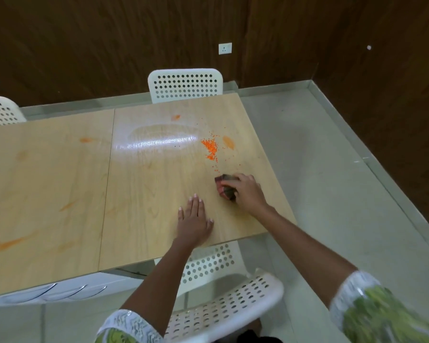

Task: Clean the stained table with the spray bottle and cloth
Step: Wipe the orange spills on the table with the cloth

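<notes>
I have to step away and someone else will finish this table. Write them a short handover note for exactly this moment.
Left hand: flat on the table, fingers straight, holding nothing.
Right hand: grips the bunched dark cloth against the tabletop, near the right edge.
Spray bottle: not in view.
Done: a wet, shiny patch sits mid-table, so that part looks sprayed or wiped.
Left: orange grains just beyond the cloth, the smear beside them, a spot near the far edge, and several orange streaks on the left panel.
</notes>
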